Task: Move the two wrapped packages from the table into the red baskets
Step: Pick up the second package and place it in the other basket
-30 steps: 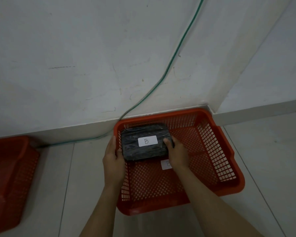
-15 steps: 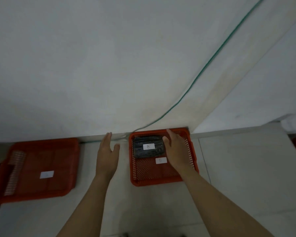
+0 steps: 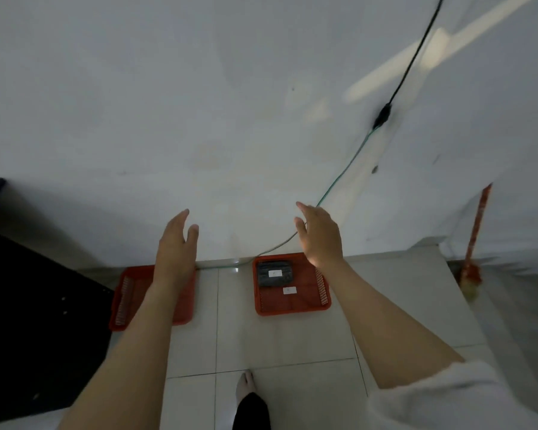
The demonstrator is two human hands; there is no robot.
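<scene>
Now both hands empty, fingers spread, held up w/ nothing in them. Left hand (image 3: 176, 243) hangs over the left basket (image 3: 128, 299), its forearm hiding much of that basket's inside. Right hand (image 3: 319, 235) sits above the right basket (image 3: 292, 307), covering its far right corner. Package (image 3: 274, 273), dark wrap w/ white label, lies in the right basket's far half; another white label (image 3: 289, 290) on the basket floor just nearer. Green cable (image 3: 339, 178) runs down the wall (image 3: 199, 103) to behind that basket. Black table (image 3: 28, 321) left of the left basket. Red broom (image 3: 475, 240) well right of the right basket. Pale tile floor (image 3: 280, 336), bare foot (image 3: 245, 383) near bottom.
</scene>
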